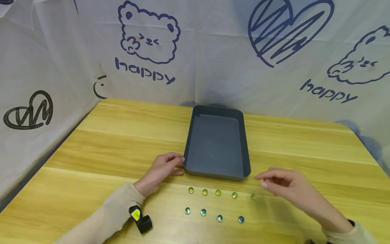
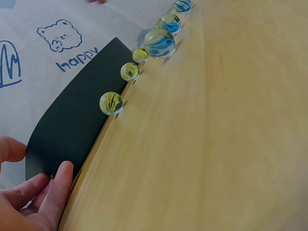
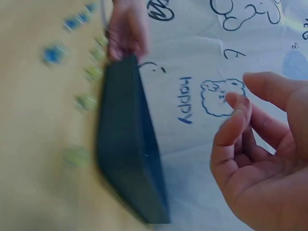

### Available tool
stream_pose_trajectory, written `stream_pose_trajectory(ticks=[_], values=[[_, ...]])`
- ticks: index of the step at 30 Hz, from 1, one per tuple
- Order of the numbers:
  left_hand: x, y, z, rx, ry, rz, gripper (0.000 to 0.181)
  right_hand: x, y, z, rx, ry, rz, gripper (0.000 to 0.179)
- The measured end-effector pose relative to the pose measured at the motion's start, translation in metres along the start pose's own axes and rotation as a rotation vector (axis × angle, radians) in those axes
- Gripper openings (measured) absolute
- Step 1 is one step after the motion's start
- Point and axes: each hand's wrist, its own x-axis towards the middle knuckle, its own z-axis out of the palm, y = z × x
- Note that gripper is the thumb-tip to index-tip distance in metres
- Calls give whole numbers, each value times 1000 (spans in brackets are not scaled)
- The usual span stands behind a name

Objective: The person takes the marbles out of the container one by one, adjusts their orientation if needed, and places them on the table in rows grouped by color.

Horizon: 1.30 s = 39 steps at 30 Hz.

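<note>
My left hand (image 1: pixel 161 169) touches the near left corner of a dark grey rectangular tray (image 1: pixel 217 177); in the left wrist view its fingers (image 2: pixel 60 185) rest against the tray's outer wall. My right hand (image 1: pixel 289 184) hovers to the right of the tray's near edge, fingers loosely bent with nothing between them. Below its fingertips lies the rightmost yellow-green marble (image 1: pixel 253 197). Several yellow-green marbles (image 1: pixel 218 192) form a row in front of the tray. Nearer to me runs a row of several blue marbles (image 1: pixel 203 212). One small dark marble (image 1: pixel 197 115) sits in the tray's far left corner.
All this stands on a light wooden table (image 1: pixel 122 135). White cloth (image 1: pixel 213 67) with drawn bears and hearts hangs behind the table and along its left side. A black strap device (image 1: pixel 141 218) is worn on my left wrist.
</note>
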Motion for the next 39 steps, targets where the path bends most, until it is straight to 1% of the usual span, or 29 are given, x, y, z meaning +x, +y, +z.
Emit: stream_pose_trajectory(ticks=[4,6,8,11,14,17,19,22,25,28,33,36,39], values=[[2,0,0,-6,-4,5,28,31,-24,-15,-95,165,-50,35],[2,0,0,-7,-1,3,28,51,-36,-23,-106,222,-72,38],[2,0,0,-6,-2,4,29,72,-47,-30,-108,257,-64,43],[2,-1,-1,-6,-5,9,29,107,-62,-37,-75,270,-66,46],[1,-1,-2,-9,1,17,29,141,-75,-41,-67,262,-82,45],[1,-1,-3,-9,10,24,28,169,-85,-42,-60,248,-106,43],[1,-1,-3,-7,11,28,28,184,-89,-42,-30,237,-116,40],[1,-1,-1,-5,7,26,28,200,-90,-42,27,237,-129,38],[1,0,1,-9,8,25,28,212,-90,-39,30,238,-137,37],[1,0,0,-12,17,27,27,225,-89,-32,17,230,-149,36],[0,0,-1,-9,30,22,27,246,-81,-14,69,213,-170,31],[-1,0,-1,-8,29,15,26,256,-71,-5,88,210,-150,32],[-1,0,1,-12,20,25,26,263,-60,0,91,229,-114,32]])
